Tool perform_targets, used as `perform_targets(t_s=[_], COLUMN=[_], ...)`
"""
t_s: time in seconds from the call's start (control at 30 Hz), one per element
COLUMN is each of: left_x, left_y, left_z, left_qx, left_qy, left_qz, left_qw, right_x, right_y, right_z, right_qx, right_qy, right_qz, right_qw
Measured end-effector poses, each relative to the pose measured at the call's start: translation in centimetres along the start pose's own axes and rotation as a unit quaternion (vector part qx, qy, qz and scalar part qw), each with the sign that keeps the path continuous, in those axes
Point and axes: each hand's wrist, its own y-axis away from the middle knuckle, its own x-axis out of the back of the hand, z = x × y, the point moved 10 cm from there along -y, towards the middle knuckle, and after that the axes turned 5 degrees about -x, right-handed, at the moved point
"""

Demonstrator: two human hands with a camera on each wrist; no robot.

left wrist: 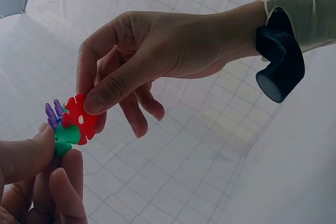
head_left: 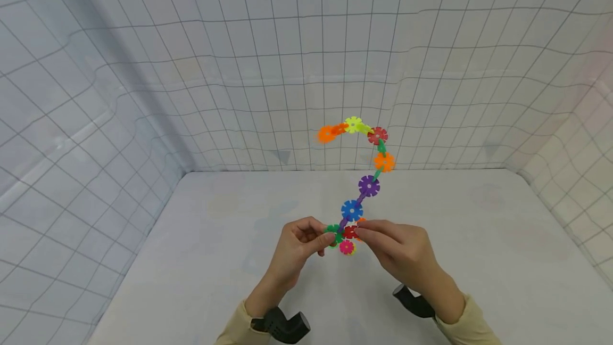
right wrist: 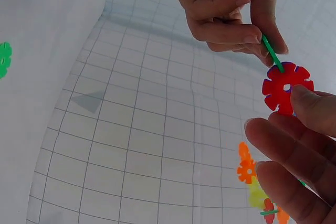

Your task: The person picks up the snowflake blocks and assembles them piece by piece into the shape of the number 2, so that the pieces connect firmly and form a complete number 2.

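My left hand (head_left: 301,246) pinches a green notched disc (head_left: 333,232) between thumb and fingers. My right hand (head_left: 402,246) holds a red notched disc (left wrist: 81,120) between thumb and fingertips. In the right wrist view the red disc meets the green disc (right wrist: 270,52), seen edge-on, at its rim. From the green disc a chain of interlocking plastic discs runs up and curves left: purple disc (head_left: 369,186), blue disc (head_left: 351,210), orange disc (head_left: 384,162), yellow disc (head_left: 353,124), and an orange disc (head_left: 326,134) at the far end.
A pink disc (head_left: 347,247) lies below the hands, with yellow and orange pieces close by, partly hidden. A loose green disc (right wrist: 4,59) shows in the right wrist view. White gridded sheeting (head_left: 306,68) walls in the white table (head_left: 230,260) at the back and sides.
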Motion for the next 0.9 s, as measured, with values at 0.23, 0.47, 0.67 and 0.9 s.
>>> perform_targets(t_s=[0.23,0.47,0.67,0.9], left_x=[0.0,0.04,0.02,0.03], left_y=[0.04,0.1,0.09,0.06], left_z=[0.05,0.0,-0.11,-0.12], left_qx=[-0.006,-0.001,0.003,0.004], left_qy=[-0.003,-0.001,-0.001,-0.001], left_qz=[0.0,0.0,-0.008,-0.014], left_qw=[1.0,1.0,1.0,0.9999], right_x=[-0.1,-0.35,-0.32,-0.41], right_y=[0.06,0.27,0.23,0.25], right_z=[-0.05,-0.28,-0.55,-0.99], right_qx=[-0.002,0.004,0.012,0.024], right_qy=[-0.005,-0.001,-0.005,-0.007], right_qz=[0.007,0.012,0.028,0.034], right_qw=[1.0,0.9999,0.9995,0.9991])
